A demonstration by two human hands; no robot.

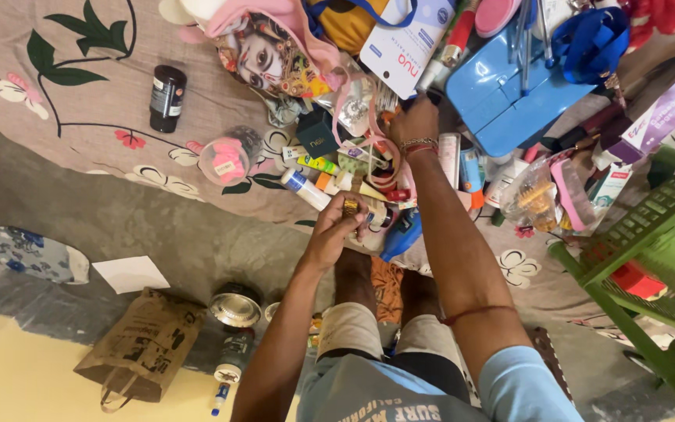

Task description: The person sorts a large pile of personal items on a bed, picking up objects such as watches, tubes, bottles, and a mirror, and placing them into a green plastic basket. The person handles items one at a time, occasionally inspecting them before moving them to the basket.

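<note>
Gold-coloured, the small bottle (350,208) sits pinched in the fingers of the left hand (336,230), above the person's knees at the near edge of the floral bedsheet (80,101). Right hand (414,122) reaches further into the heap of tubes and packets, beside the blue box (501,101); its fingers appear curled, though whether they grip anything cannot be told.

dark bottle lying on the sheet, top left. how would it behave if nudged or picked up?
The dark bottle is round and seems to lie on its side, so a sideways nudge would probably roll it, though the soft sheet should slow it. It looks rigid and smooth, maybe slippery. It lies apart from the pile, so nothing blocks it.
</note>
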